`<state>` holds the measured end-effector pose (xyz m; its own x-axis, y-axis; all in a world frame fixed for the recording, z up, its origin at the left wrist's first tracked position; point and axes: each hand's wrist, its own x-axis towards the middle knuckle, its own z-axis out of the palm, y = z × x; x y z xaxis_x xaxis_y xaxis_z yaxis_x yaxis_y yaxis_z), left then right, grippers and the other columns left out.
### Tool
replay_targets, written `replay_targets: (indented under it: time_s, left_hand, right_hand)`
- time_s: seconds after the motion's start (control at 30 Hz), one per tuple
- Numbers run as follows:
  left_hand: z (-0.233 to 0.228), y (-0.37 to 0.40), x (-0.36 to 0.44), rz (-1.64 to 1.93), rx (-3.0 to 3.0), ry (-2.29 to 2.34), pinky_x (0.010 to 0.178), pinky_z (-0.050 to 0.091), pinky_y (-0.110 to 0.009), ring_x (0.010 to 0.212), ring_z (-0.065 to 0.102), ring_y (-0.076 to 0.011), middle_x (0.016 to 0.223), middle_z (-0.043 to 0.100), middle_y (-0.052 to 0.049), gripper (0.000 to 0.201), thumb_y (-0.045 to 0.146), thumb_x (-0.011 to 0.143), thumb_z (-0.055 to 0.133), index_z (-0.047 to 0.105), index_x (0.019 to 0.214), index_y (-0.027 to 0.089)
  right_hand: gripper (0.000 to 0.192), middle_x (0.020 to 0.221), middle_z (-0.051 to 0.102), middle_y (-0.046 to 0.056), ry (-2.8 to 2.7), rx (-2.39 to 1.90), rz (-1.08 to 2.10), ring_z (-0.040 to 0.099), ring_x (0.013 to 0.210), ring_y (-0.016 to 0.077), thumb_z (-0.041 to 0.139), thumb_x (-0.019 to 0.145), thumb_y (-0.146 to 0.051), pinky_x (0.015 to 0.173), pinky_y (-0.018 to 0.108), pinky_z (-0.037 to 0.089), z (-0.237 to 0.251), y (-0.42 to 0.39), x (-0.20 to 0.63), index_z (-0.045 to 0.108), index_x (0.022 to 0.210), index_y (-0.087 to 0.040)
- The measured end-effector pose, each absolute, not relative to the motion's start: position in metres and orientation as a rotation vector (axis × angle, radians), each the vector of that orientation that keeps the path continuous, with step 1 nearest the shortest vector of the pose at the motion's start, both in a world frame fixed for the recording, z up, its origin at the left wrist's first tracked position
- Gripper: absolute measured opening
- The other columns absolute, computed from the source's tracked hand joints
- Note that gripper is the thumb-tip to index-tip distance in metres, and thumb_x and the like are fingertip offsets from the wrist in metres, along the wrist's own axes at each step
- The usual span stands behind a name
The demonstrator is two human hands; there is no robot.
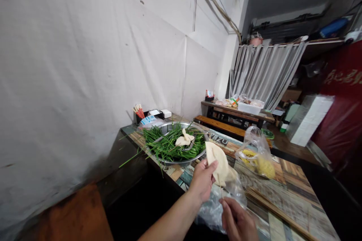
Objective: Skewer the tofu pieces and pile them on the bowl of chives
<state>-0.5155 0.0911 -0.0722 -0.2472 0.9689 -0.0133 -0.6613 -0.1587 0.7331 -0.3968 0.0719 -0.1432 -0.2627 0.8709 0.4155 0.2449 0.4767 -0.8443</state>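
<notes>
the left hand [202,180] is closed in a pinch around the lower edge of a pale tofu sheet [217,161], thumb laid across its front; the sheet stands up from the hand toward 1 o'clock. the right hand [237,220] sits at 5 o'clock from the left one, fingers closed on the lower end of a thin bamboo skewer [220,186]. the skewer runs up toward 11 o'clock from that hand, and its upper end meets the lower part of the sheet, just beside the left thumb.

under both hands lies a crumpled clear plastic bag [212,211] on the patterned table [291,192]. at 10 o'clock from the sheet stands a metal basin [195,158] full of green chives [164,145], with 2 or 3 more pale pieces [183,139] lying on top. at 3 o'clock from the sheet is another plastic bag with yellow contents [258,158]. a bundle of loose skewers [271,207] lies on the table at 2 o'clock from the right hand.
</notes>
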Motion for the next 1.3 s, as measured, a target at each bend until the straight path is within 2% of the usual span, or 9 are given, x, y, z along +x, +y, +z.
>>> replay_targets:
  time_s: [0.13, 0.27, 0.47, 0.6, 0.7, 0.8, 0.93, 1.17, 1.3]
  left_hand:
    - [-0.082, 0.073, -0.534, 1.886, 0.538, 0.841, 0.088, 0.044, -0.029, 0.102, 0.057, -0.0199, 0.112, 0.06, -0.01, 0.04, 0.03, 0.07, 0.066, 0.056, 0.107, 0.018]
    - [-0.1, 0.058, -0.556, 1.974, 0.551, 0.972, 0.086, 0.044, -0.027, 0.104, 0.055, -0.0199, 0.114, 0.058, -0.01, 0.041, 0.027, 0.07, 0.064, 0.054, 0.109, 0.018]
    - [-0.114, 0.05, -0.572, 2.049, 0.55, 1.205, 0.077, 0.045, -0.024, 0.1, 0.055, -0.0177, 0.112, 0.058, -0.007, 0.047, 0.029, 0.066, 0.064, 0.052, 0.111, 0.02]
    - [-0.122, 0.056, -0.56, 1.856, 0.751, 1.359, 0.073, 0.047, -0.025, 0.089, 0.058, -0.0175, 0.105, 0.061, -0.007, 0.045, 0.035, 0.065, 0.064, 0.056, 0.106, 0.018]
    - [-0.122, 0.069, -0.547, 1.537, 1.038, 1.436, 0.069, 0.048, -0.026, 0.079, 0.061, -0.0175, 0.095, 0.065, -0.008, 0.04, 0.037, 0.066, 0.062, 0.06, 0.101, 0.016]
    - [-0.113, 0.09, -0.537, 1.34, 1.29, 1.459, 0.07, 0.048, -0.028, 0.076, 0.061, -0.0182, 0.089, 0.067, -0.008, 0.035, 0.037, 0.068, 0.06, 0.063, 0.095, 0.015]
    - [-0.099, 0.114, -0.513, 1.141, 1.522, 1.457, 0.07, 0.047, -0.029, 0.075, 0.062, -0.0182, 0.087, 0.067, -0.007, 0.031, 0.036, 0.071, 0.056, 0.065, 0.094, 0.016]
    - [-0.113, 0.119, -0.414, 0.807, 1.758, 1.287, 0.072, 0.046, -0.026, 0.077, 0.061, -0.0173, 0.086, 0.068, -0.006, 0.027, 0.029, 0.075, 0.049, 0.066, 0.092, 0.016]
    - [-0.144, 0.138, -0.371, 0.582, 1.786, 1.271, 0.064, 0.046, -0.026, 0.065, 0.061, -0.0161, 0.077, 0.068, -0.006, 0.029, 0.025, 0.073, 0.047, 0.066, 0.091, 0.012]
  right_hand:
    - [0.035, 0.041, 0.045, -0.005, -1.8, -0.816, 0.922, 0.043, 0.035, 0.0097, 0.04, 0.085, -0.04, 0.037, 0.019, 0.035, -0.094, 0.105, -0.446, 0.054, 0.063, -0.018]
    - [0.033, 0.04, 0.045, -0.006, -1.877, -0.817, 0.969, 0.038, 0.029, 0.0078, 0.033, 0.087, -0.032, 0.03, 0.018, 0.03, -0.069, 0.141, -0.515, 0.054, 0.067, -0.016]
    - [0.044, 0.039, 0.054, -0.002, -2.038, -0.973, 0.792, 0.05, 0.035, 0.0097, 0.036, 0.089, -0.036, 0.04, 0.019, 0.036, -0.06, 0.142, -0.547, 0.061, 0.06, -0.015]
    - [0.037, 0.062, 0.067, 0.002, -2.075, -1.178, 0.569, 0.06, 0.06, 0.0125, 0.044, 0.085, -0.041, 0.056, 0.02, 0.038, -0.082, 0.133, -0.473, 0.065, 0.064, -0.018]
    - [0.029, 0.069, 0.069, 0.002, -2.043, -1.443, 0.447, 0.061, 0.063, 0.0131, 0.043, 0.086, -0.029, 0.058, 0.019, 0.038, -0.112, 0.137, -0.372, 0.067, 0.073, -0.02]
    - [0.024, 0.087, 0.069, 0.009, -1.951, -1.743, 0.296, 0.062, 0.079, 0.0194, 0.044, 0.084, -0.018, 0.064, 0.023, 0.039, -0.141, 0.156, -0.262, 0.068, 0.086, -0.016]
    - [0.025, 0.091, 0.065, 0.013, -1.883, -2.018, 0.161, 0.06, 0.081, 0.0205, 0.042, 0.085, -0.016, 0.065, 0.028, 0.04, -0.163, 0.179, -0.158, 0.066, 0.085, -0.012]
    - [0.022, 0.088, 0.067, 0.005, -2.217, -1.904, 0.293, 0.059, 0.087, 0.016, 0.049, 0.086, -0.028, 0.075, 0.028, 0.041, -0.17, 0.195, -0.121, 0.067, 0.085, -0.016]
    - [0.029, 0.084, 0.067, 0.002, -2.254, -1.956, 0.372, 0.061, 0.082, 0.0155, 0.049, 0.086, -0.04, 0.076, 0.033, 0.045, -0.171, 0.201, -0.122, 0.064, 0.085, -0.015]
